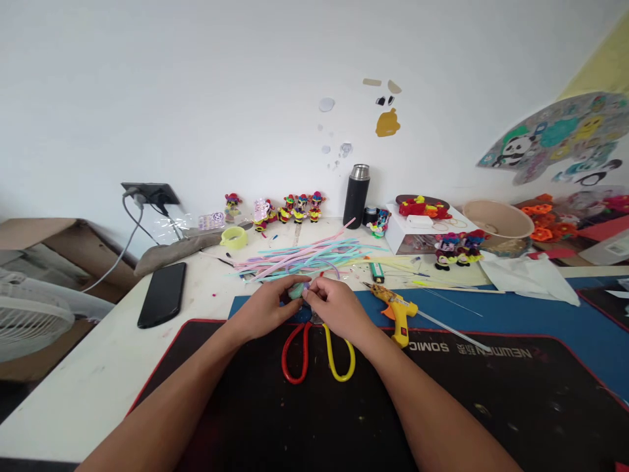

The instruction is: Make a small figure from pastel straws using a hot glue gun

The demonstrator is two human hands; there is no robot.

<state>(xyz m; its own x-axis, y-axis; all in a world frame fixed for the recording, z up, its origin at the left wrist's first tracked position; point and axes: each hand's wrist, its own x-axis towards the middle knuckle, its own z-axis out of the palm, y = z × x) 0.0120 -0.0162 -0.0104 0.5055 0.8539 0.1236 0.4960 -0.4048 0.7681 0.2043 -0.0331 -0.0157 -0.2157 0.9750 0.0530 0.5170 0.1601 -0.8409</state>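
Note:
Near the middle of the desk, my left hand [270,305] is closed around a small pastel-green and purple fuzzy piece [297,290], which looks made of pipe cleaner. The fingers of my right hand [340,305] pinch the same piece on its right side, and they hide part of it. Just below my hands lie scissors with a red and a yellow handle [306,357]; their blades are mostly covered by the hands. Beyond the fingers spreads a loose pile of pink, mint and lilac pipe cleaners [314,255]. To the right rests a yellow glue gun [399,314] with a clear glue stick.
A black phone [162,295] and a fan [32,318] are on the left. Behind stand a black flask [357,196], yellow tape [234,237], and several small fuzzy figures [301,208]. A green lighter [377,273], white box [422,229] and beige bowl [498,217] sit rightward.

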